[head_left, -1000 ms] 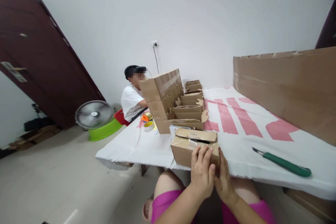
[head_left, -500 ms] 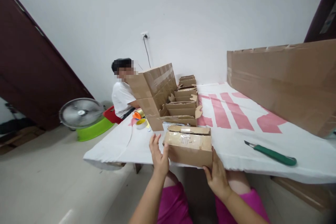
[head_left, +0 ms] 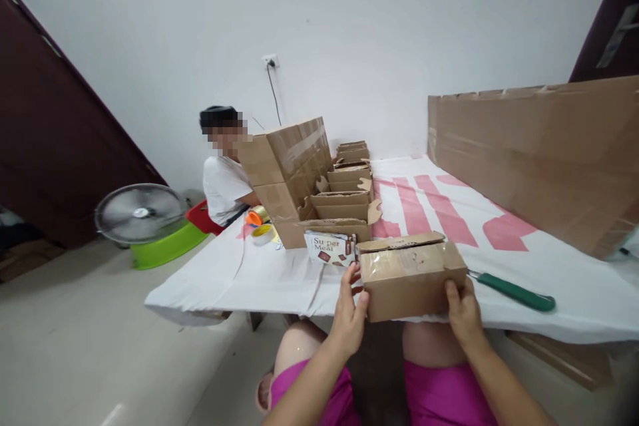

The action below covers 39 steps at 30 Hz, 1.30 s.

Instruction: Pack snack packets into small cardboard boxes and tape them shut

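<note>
A small brown cardboard box [head_left: 407, 289] with clear tape across its top is between my hands at the table's front edge. My left hand [head_left: 350, 313] grips its left end, thumb on the front face. My right hand [head_left: 463, 309] is closed round the right end. The box's back flap stands slightly raised. Just left of it a printed "Super Meal" packet [head_left: 329, 248] leans against a row of open cardboard boxes [head_left: 344, 212]. To the right lies a green-handled utility knife [head_left: 516, 291], its blade tip partly hidden near my right hand.
Closed taped boxes [head_left: 287, 186] are stacked left of the open row. Tape rolls [head_left: 263, 234] lie beside them. A large cardboard panel [head_left: 529, 160] stands at the right. A person in a white shirt [head_left: 222, 186] sits behind the stack, near a fan [head_left: 142, 213].
The cardboard box has moved right in my hands, toward the utility knife. The "Super Meal" packet, mostly hidden before, now shows. My left fingers have closed onto the box.
</note>
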{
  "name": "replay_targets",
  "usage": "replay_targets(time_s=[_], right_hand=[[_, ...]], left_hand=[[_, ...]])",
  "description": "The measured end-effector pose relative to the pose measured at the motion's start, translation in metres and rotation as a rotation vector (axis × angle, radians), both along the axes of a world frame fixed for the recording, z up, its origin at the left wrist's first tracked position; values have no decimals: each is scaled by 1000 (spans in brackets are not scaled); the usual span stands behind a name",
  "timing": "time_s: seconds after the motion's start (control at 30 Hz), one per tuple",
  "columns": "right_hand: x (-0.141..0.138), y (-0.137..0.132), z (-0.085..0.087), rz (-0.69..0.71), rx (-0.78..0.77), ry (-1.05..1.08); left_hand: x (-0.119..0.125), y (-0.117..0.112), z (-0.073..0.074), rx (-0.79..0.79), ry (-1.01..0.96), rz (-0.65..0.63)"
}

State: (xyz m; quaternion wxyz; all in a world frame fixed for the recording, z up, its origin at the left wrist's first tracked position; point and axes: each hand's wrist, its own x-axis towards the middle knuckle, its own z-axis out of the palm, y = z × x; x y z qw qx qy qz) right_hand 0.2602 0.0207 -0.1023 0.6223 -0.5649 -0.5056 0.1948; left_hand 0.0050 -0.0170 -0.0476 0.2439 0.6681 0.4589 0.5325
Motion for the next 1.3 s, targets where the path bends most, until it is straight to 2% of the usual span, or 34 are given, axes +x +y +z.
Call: replay_targets(time_s=[0.13,0.23,0.3,0.57,0.73,0.8,0.9,0.97,1.03,1.1,1.2,1.3], right_hand=[[11,7,-11,7,-49,-16],[11,7,-17,-10,-50,-30],[10,6,-18,-20,-52,-36],[8,1,-18,-4,-29,-71],[42,3,-5,23,-47,-116],[65,9,2,-29,-21,-228],[100,21,10,-168,-1,-559],[118,27,11,-231,-142,-786],[130,28,11,-235,-324,-939],[136,26,11,-191,-400,-1008],[139,24,16,-156,-386,-1030],[138,29,36,-194,-303,-1019]], left_hand=[[-6,26,13,172,50,20],[-6,45,27,227,127,-99],[-1,52,31,233,131,-167],[16,52,16,225,-68,-81],[17,50,17,184,-109,-120],[17,50,17,168,-131,-131],[19,50,16,168,-178,-151],[19,51,15,167,-204,-168],[18,52,14,161,-221,-191],[17,52,13,151,-231,-220],[16,53,13,133,-253,-257],[16,53,14,120,-287,-282]])
